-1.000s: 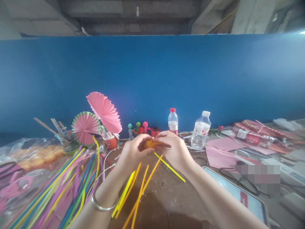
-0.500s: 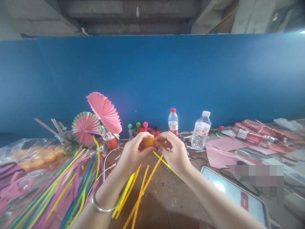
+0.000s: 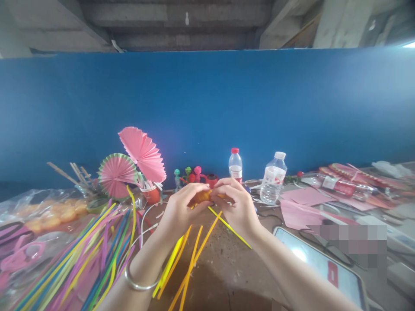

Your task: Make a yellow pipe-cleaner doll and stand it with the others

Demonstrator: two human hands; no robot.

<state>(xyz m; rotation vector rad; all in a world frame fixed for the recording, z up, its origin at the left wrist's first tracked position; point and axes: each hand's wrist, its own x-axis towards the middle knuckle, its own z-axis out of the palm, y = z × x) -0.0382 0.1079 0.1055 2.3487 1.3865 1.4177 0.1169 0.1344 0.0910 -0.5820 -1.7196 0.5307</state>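
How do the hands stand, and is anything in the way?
Left hand holding a small orange piece, shape mostly hidden. Right hand at its side, grip unclear. Thin orange strips and yellow strips on brown table below, not visibly blocking.

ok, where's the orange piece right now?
Head view, below centre: the orange piece is held between the left hand and the right hand, left of the red-capped bottle and nearer the camera.
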